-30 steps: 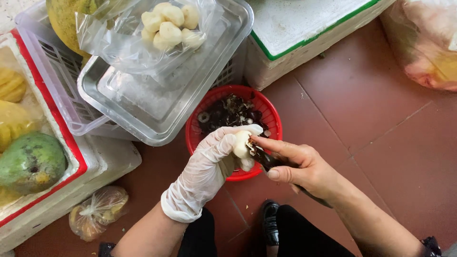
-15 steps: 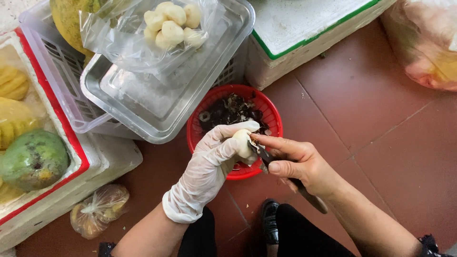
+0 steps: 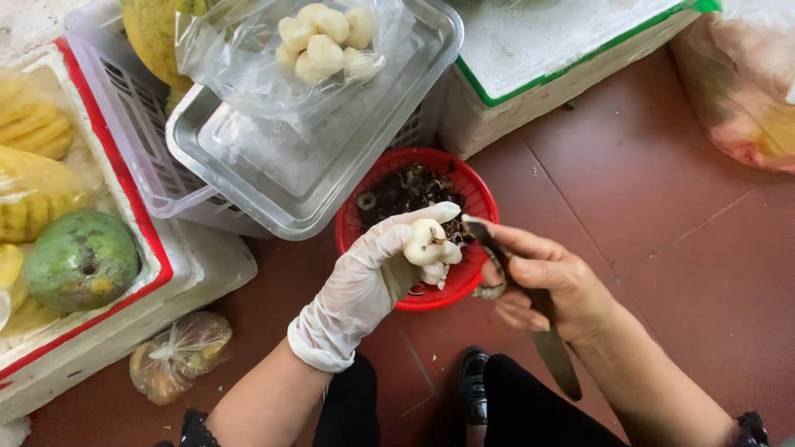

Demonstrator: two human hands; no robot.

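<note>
Head view: at the far left a green mango is seen in a white foam box. Over the red basket, the gloved left hand is closed around 1 peeled white fruit, which is judged soft, wet and slippery, best cradled by its sides rather than pinched. To its right, the bare right hand is clamped on a dark knife, tip beside the fruit. The blade's edge is hard to make out; the dark scraps in the basket cannot be identified.
</note>
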